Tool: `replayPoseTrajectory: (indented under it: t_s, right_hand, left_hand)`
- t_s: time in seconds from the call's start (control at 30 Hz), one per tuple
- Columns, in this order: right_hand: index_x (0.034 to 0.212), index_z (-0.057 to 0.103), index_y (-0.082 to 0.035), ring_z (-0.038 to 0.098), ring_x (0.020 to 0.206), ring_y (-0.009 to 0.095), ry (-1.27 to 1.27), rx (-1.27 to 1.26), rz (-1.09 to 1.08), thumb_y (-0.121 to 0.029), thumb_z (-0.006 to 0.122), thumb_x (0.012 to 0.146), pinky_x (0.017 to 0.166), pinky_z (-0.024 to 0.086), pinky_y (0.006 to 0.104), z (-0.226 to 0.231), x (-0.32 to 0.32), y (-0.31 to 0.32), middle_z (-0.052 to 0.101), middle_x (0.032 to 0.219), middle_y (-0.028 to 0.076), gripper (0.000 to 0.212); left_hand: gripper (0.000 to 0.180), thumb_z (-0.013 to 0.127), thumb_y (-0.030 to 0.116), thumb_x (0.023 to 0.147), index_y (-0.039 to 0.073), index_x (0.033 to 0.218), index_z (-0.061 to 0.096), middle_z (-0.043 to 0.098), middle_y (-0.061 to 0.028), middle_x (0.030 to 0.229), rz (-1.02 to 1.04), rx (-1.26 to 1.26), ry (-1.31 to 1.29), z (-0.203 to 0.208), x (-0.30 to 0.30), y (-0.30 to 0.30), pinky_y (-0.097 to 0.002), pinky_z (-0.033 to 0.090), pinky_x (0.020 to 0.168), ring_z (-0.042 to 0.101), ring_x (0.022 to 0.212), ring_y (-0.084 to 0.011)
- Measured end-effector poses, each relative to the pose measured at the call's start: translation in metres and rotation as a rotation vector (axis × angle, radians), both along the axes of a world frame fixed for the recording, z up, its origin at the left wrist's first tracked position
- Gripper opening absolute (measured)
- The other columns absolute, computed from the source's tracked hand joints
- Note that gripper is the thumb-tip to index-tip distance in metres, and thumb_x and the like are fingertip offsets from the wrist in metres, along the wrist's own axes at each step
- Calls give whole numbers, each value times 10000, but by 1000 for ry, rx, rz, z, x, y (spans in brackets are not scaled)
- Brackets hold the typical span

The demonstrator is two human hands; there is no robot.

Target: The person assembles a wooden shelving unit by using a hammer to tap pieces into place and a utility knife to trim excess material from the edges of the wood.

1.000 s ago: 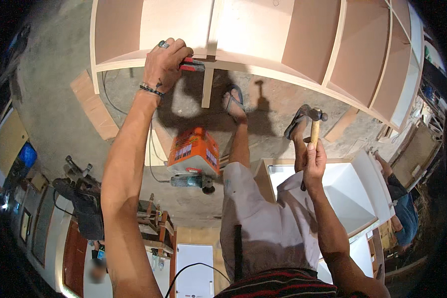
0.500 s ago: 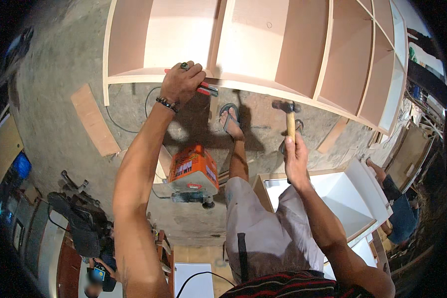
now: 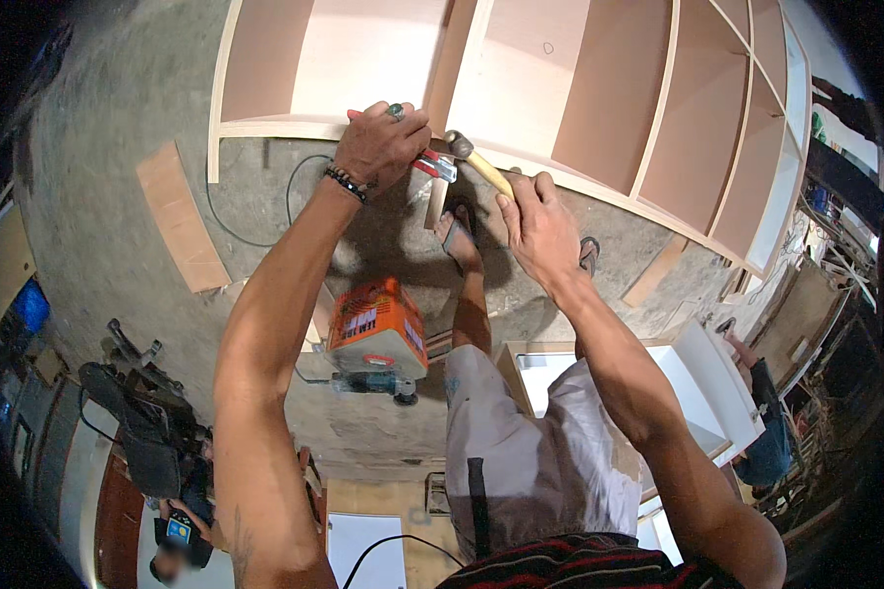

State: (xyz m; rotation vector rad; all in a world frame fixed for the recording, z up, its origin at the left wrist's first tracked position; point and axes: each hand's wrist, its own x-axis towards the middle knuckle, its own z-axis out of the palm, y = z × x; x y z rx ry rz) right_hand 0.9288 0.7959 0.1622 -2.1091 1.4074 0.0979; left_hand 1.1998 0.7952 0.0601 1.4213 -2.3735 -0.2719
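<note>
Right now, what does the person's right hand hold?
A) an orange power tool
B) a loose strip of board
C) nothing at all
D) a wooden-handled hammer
D: the right hand is closed around the wooden handle of a hammer, whose metal head sits at the front edge of the shelf unit, beside the red-handled tool in the left hand.

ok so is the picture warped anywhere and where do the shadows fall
Head view: fisheye bends the cabinet edges near the rim; corners are black. A dark shadow lies on the concrete floor under the left hand and right hand with the hammer.
</note>
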Motion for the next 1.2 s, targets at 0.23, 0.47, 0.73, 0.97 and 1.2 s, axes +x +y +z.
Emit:
replayPoseTrajectory:
  t_s: [0.23,0.47,0.73,0.97,1.2]
  right_hand:
    - [1199,587,-93,682,775,432,4,-1,28,-320,568,1039,634,572,519,-3,-2,1,568,1075,218,278]
    - [1158,583,-94,651,772,449,63,70,-21,-271,603,1018,652,543,540,-11,-1,0,565,1059,221,226]
    - [1083,598,18,559,927,429,-232,99,-415,-184,543,1039,819,452,484,35,-79,61,546,964,233,214]
    - [1093,617,43,617,962,440,133,228,-927,-279,574,1028,847,490,483,56,-315,173,633,1025,260,331]
    - [904,624,-37,520,496,153,65,489,-1270,-334,638,976,446,450,339,169,-447,252,550,629,36,306]
  left_hand:
    - [85,644,194,829,124,870,618,599,-21,921,-21,-43,-12,-1,2,0,-377,481,706,624,831,-199]
    - [62,643,184,850,130,821,631,612,-20,887,-37,-23,-28,5,1,-7,-335,483,703,636,810,-167]
    - [71,645,185,810,128,830,607,619,-27,922,-17,30,-129,15,9,4,-341,483,730,639,881,-177]
    - [225,702,6,718,68,929,657,621,-111,907,122,134,53,141,-33,-47,-430,485,745,627,911,-332]
    - [184,756,102,885,-46,914,650,595,-42,771,869,347,643,232,-77,7,-356,471,695,528,728,-170]
